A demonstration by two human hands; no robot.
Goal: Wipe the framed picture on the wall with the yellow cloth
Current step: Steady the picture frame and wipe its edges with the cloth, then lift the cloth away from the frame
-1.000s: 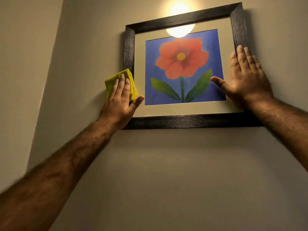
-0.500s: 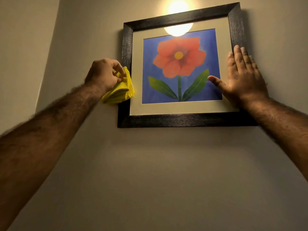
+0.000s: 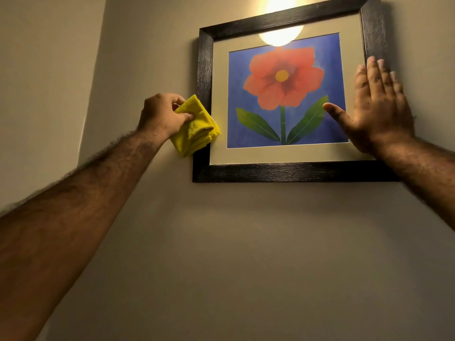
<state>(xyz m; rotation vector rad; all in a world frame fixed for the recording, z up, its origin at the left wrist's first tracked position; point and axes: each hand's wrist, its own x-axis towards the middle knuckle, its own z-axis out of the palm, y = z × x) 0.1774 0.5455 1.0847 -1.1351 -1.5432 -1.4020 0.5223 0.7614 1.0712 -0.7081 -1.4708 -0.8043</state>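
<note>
Here the left hand [image 3: 161, 114] grips the yellow cloth [image 3: 194, 126] against the framed picture [image 3: 283, 94]'s left edge — right hand [image 3: 376, 112] flat, fingers spread.

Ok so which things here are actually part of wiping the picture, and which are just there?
Part of the job:
framed picture
yellow cloth, gripped in the left hand
right hand, flat on the picture's right side

Just there:
wall
lamp glare reflected on the glass
</note>
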